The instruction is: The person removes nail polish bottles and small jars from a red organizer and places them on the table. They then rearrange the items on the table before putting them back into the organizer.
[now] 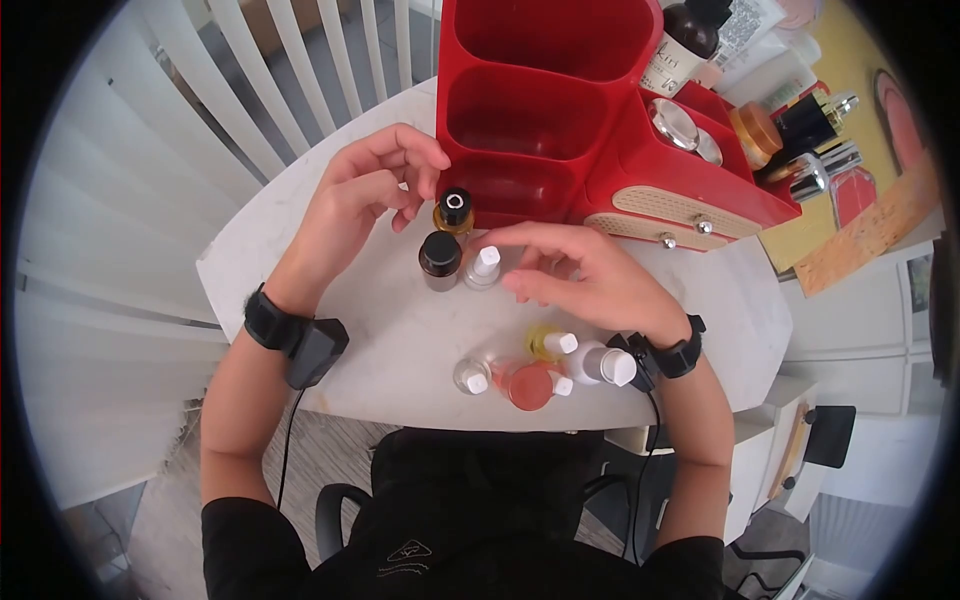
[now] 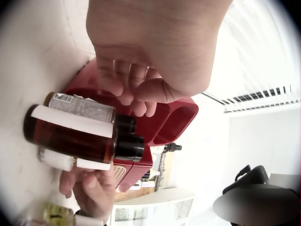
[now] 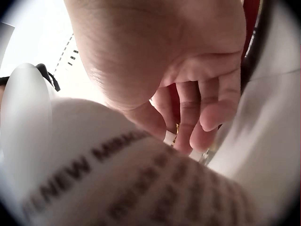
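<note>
My left hand (image 1: 350, 200) is held beside a yellowish bottle with a black cap (image 1: 454, 212), its fingers loosely bent with nothing between them. Just in front of that bottle stands a dark brown bottle (image 1: 440, 258), its white label visible in the left wrist view, where the brown bottle (image 2: 70, 136) looks large and close. A small clear bottle with a white cap (image 1: 485, 268) stands to its right. Close against it, my right hand (image 1: 600, 275) has its index finger stretched past the cap and its thumb near the side; its fingers are relaxed.
Behind the bottles stands a red organizer (image 1: 610, 130) with open compartments and two drawers, its right side holding jars and bottles. Near the table's front edge are several small bottles, among them a pink one (image 1: 528, 385), a yellow one (image 1: 545, 342) and a white one (image 1: 605, 364).
</note>
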Demonstrator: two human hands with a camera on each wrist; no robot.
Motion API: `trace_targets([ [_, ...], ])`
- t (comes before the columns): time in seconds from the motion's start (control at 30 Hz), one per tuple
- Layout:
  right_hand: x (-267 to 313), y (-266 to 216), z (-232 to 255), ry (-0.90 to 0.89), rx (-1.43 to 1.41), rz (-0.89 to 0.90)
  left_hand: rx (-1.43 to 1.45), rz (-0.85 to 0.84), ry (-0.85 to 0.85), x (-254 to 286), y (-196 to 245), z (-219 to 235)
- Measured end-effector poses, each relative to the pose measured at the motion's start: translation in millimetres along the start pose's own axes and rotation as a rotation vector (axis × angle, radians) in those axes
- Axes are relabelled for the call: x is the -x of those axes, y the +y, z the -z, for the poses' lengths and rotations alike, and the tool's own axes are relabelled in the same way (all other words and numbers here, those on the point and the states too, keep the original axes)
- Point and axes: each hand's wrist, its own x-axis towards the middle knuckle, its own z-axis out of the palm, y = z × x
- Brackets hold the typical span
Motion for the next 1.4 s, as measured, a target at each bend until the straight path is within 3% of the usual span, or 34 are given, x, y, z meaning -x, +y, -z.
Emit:
trace_targets([
  [0.57, 6.3, -10.9, -3.5, 0.023, 0.131, -0.062, 0.027, 0.017, 0.034, 2.7, -0.6, -0.9],
  [1.2, 37.3, -0.3, 15.9, 0.188, 0.208, -0.037, 0.0, 0.06, 0.058, 2.8, -1.1, -2.2],
  [1.4, 39.3, -8.2, 11.9, 0.163, 0.262, 0.025, -0.004, 0.042, 0.054, 3.1, -1.9, -0.7],
])
